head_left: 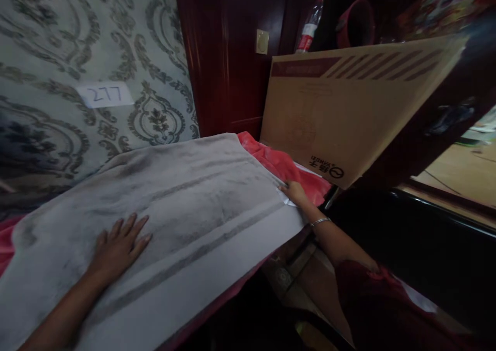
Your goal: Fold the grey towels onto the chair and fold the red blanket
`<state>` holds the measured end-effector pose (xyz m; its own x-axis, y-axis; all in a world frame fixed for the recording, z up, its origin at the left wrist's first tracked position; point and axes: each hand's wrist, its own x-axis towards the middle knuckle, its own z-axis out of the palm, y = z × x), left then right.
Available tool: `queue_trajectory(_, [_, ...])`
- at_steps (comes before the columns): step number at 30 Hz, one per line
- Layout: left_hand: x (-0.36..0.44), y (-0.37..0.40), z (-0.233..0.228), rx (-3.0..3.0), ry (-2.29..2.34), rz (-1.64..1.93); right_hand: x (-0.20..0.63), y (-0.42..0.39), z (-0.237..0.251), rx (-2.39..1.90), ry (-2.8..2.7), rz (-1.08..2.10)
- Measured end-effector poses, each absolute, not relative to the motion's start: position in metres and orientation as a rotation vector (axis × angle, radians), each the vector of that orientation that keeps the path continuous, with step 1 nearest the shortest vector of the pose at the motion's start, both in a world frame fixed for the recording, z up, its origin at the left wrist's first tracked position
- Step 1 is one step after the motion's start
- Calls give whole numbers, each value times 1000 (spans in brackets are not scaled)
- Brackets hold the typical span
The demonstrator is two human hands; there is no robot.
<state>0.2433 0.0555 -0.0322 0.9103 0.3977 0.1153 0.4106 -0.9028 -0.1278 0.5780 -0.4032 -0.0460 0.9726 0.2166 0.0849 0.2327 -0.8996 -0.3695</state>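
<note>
Head view: left hand (118,245) flat, released, on towel (186,206); right hand (294,192) grip pinching towel corner.

Our left hand (118,245) lies flat on grey towel (166,206); right hand (293,192) pinches its far-right corner, cardboard box (349,108) just beyond.

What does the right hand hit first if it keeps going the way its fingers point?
The right hand, at the corner of the grey striped towel, points up-left over the crumpled red cloth. Past that, probably the large tan cardboard box, though depth is unclear.
</note>
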Motion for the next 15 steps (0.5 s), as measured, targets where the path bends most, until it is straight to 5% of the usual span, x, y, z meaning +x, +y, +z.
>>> queue_trajectory(15, [151,51,-26,-2892,-1015,-51,567,-436,-66,-2649,-420,-128])
